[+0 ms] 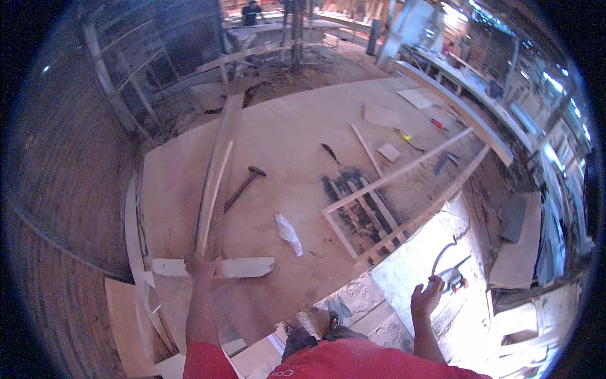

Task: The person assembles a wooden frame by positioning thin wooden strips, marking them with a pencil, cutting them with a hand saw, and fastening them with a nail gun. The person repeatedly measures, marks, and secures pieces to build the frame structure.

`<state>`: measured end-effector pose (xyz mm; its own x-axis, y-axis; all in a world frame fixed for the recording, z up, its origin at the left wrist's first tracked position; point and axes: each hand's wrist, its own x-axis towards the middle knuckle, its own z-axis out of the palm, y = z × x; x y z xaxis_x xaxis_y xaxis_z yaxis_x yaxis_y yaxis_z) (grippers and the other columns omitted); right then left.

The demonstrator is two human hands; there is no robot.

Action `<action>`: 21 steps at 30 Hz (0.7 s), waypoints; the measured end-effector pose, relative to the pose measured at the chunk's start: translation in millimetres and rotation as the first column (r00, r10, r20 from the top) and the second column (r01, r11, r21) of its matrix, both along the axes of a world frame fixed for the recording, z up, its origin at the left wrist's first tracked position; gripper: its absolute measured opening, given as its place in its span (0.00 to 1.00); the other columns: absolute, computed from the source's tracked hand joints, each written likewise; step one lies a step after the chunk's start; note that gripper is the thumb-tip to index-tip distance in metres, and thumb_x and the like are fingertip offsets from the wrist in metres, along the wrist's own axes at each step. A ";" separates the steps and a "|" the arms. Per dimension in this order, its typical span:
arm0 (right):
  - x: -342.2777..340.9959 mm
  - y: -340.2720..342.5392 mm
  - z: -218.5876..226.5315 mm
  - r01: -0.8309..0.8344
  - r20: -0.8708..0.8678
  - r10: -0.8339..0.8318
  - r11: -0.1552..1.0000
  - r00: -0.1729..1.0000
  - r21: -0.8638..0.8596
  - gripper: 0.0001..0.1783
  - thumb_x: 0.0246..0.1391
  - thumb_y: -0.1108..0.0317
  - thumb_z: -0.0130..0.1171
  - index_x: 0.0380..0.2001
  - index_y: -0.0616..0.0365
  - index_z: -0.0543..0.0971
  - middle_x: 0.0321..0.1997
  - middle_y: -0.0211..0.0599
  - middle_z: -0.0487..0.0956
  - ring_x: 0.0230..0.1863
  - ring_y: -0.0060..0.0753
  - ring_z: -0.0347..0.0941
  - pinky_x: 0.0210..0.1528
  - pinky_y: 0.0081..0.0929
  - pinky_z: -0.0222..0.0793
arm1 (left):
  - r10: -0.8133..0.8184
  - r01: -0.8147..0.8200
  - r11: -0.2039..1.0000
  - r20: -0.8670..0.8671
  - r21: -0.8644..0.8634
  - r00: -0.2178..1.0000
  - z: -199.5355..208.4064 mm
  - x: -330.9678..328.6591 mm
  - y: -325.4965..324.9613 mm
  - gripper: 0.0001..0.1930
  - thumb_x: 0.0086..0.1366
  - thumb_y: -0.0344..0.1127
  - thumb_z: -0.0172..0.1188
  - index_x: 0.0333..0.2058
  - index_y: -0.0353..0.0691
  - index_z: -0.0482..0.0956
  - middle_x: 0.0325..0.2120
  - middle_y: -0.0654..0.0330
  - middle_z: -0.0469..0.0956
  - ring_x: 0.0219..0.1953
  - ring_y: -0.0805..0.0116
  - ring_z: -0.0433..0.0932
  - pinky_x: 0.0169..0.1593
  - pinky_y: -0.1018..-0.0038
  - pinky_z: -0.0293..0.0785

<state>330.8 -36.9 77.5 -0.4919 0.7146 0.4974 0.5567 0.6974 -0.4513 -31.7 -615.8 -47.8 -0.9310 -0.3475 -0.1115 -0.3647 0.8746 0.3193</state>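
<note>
My left hand (203,268) is closed round the near end of a long wooden strip (218,183), which runs away from me over a large board (284,151). Crossing beneath that hand lies a short pale plank (246,268). Off to the right, my right hand (428,296) is raised with its fingers closed on a thin, curved dark bar (440,256) with a hooked tip. Just beyond that hand, a grey tool with orange parts (454,279) rests on a brightly lit surface. A hammer (245,188) lies right of the strip.
A wooden frame (391,180) lies at the right, partly over dark-stained slats. A crumpled white piece (288,234), a dark curved tool (330,153), a yellow tape measure (404,134) and a red-handled tool (437,124) are scattered about. A person (252,12) is far back.
</note>
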 end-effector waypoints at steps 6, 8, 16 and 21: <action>24.5 22.5 -1.9 -0.007 -0.005 0.007 1.000 1.000 0.010 0.21 0.44 0.80 0.56 0.45 0.63 0.70 0.43 0.50 0.72 0.48 0.58 0.72 0.53 0.49 0.68 | -0.117 0.109 0.984 0.051 0.140 0.992 50.3 27.0 123.7 0.49 0.43 0.62 0.76 0.59 0.33 0.75 0.52 0.41 0.80 0.54 0.42 0.79 0.61 0.50 0.69; 20.1 25.3 -13.0 -0.055 -0.019 0.055 0.998 0.998 0.007 0.21 0.44 0.81 0.56 0.45 0.64 0.70 0.43 0.51 0.72 0.48 0.59 0.72 0.53 0.49 0.68 | -0.041 0.038 0.994 0.035 0.101 0.999 70.4 29.1 144.1 0.49 0.44 0.62 0.76 0.59 0.32 0.74 0.56 0.41 0.76 0.58 0.42 0.75 0.63 0.51 0.67; 54.4 62.6 -40.9 -0.008 0.124 0.018 0.997 0.992 -0.077 0.18 0.49 0.79 0.55 0.46 0.66 0.72 0.45 0.49 0.72 0.49 0.49 0.70 0.56 0.43 0.67 | 0.091 -0.084 0.996 -0.208 0.040 0.974 32.9 44.6 228.7 0.49 0.49 0.69 0.70 0.57 0.32 0.76 0.63 0.40 0.68 0.66 0.40 0.65 0.68 0.43 0.59; 39.7 66.6 -26.0 -0.092 0.125 0.129 0.958 0.984 -0.270 0.19 0.55 0.72 0.60 0.48 0.71 0.73 0.50 0.54 0.73 0.54 0.53 0.72 0.60 0.46 0.68 | -0.026 0.014 0.995 -0.125 -0.095 0.992 25.1 52.1 199.3 0.37 0.64 0.66 0.56 0.54 0.35 0.80 0.61 0.37 0.68 0.63 0.39 0.68 0.67 0.35 0.55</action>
<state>370.5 29.7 51.5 -0.6264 0.7478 0.2201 0.5538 0.6257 -0.5494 20.5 -416.5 -22.8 -0.9425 -0.3320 0.0396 -0.3087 0.9097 0.2778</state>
